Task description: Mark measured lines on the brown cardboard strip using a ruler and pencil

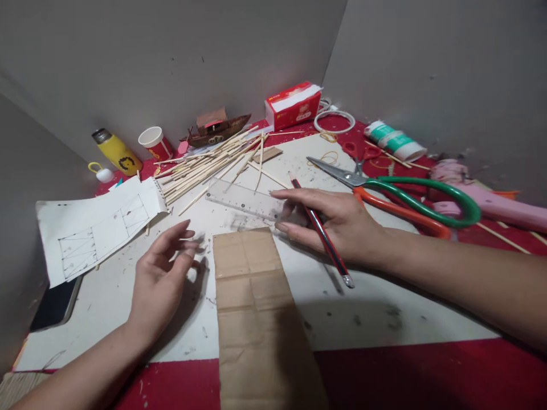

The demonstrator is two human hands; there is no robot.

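- Head view, centre: right hand (337,222) loosely pinches a slim, striped pencil (322,234), fingertips at a clear, flat ruler (241,199).
- Left of centre: left hand (164,270), fingers curled loosely apart.
- Lower centre: creased, oblong brown cardboard (254,319).

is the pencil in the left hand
No, the pencil is held in the right hand, while the left hand is to the left of the cardboard.

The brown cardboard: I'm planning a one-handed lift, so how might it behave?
The brown cardboard looks thin, so probably light. Its crosswise creases suggest it may bend there if lifted by one end. Lying flat, it seems unlikely to roll.
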